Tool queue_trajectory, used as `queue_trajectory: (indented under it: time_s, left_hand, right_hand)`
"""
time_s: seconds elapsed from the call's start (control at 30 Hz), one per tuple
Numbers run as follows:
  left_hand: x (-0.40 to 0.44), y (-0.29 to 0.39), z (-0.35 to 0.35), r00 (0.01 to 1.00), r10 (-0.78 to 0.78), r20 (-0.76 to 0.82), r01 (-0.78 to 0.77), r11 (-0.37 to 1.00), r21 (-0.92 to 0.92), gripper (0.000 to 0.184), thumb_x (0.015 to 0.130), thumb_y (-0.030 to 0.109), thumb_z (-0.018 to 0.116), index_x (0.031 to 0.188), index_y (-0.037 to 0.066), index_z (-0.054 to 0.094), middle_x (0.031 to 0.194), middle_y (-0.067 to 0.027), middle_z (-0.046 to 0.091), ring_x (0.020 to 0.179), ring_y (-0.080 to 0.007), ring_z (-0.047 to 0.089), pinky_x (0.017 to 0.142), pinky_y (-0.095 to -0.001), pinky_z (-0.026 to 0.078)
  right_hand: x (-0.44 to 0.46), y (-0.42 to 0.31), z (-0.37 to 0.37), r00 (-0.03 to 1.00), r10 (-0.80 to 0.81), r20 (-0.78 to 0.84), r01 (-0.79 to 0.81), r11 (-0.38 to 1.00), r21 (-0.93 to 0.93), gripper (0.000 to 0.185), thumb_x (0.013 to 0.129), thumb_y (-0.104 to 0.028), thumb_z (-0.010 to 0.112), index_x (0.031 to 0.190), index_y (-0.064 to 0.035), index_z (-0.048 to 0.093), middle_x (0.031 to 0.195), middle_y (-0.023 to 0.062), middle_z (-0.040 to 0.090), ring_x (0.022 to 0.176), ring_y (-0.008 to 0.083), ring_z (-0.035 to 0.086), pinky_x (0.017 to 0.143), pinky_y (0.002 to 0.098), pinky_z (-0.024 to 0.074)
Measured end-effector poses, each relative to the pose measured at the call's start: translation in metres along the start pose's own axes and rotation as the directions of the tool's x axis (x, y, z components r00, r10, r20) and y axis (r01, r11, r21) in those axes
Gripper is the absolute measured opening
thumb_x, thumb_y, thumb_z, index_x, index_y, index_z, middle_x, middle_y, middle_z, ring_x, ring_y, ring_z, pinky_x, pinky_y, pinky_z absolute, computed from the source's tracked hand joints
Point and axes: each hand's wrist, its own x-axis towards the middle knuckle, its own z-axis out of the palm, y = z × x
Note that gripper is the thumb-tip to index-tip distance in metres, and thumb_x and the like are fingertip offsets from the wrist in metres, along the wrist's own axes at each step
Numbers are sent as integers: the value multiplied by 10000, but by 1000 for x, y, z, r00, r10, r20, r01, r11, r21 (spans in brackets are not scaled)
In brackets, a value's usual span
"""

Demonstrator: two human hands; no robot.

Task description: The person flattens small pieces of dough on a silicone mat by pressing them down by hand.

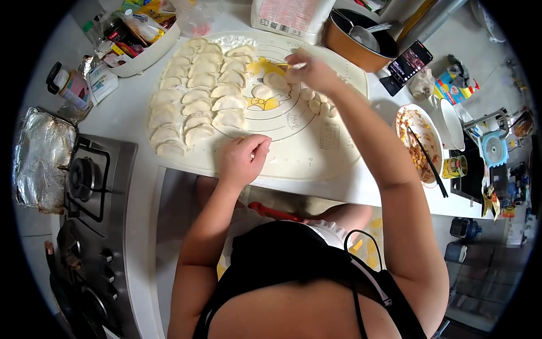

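My left hand [244,159] rests at the front edge of the cream mat [282,164], its fingers curled together; whatever they hold, if anything, is hidden. Over the back right of the mat is my right hand [309,70], blurred, its fingers too smeared to read. Just left of and below it lie flat dough rounds [275,81] on the yellow print. Several small dough pieces [315,106] sit below my right hand. Folded dumplings [199,107] stand in three rows on the mat's left side.
A bowl of filling [420,127] with black chopsticks [427,161] is at the right. Behind it stands a phone [411,61]. An orange pot [361,51] and a flour bag [293,17] are at the back. The stove [101,186] is left, below a white bin [155,53].
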Motion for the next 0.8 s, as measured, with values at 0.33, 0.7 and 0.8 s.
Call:
queue_trajectory:
  time_s: [0.33, 0.7, 0.8]
  left_hand:
    - [0, -3, 6, 999, 44, -10, -44, 999, -4, 72, 886, 135, 667, 866, 74, 698, 714, -51, 687, 580, -215, 628, 568, -326, 494]
    - [-1, -5, 7, 999, 53, 1, -53, 998, 13, 72, 885, 146, 670, 875, 82, 700, 704, -52, 681, 585, -220, 633, 561, -329, 492]
    - [-3, -4, 4, 999, 46, -12, -46, 999, 13, 73, 887, 145, 667, 874, 81, 700, 702, -52, 680, 583, -214, 637, 566, -329, 497]
  right_hand:
    - [-23, 64, -44, 964, -24, 263, 193, 745, -638, 305, 798, -81, 652, 1097, -138, 680, 1172, 90, 639, 1084, 323, 590, 949, 415, 476]
    - [-72, -17, 3, 955, -148, 259, 262, 830, -492, 263, 875, -143, 610, 1126, -65, 607, 984, 134, 668, 931, 323, 650, 835, 424, 520]
    - [-80, -23, 25, 958, -134, 255, 260, 786, -561, 265, 849, -97, 608, 1112, -64, 602, 973, 133, 667, 948, 333, 637, 840, 436, 511]
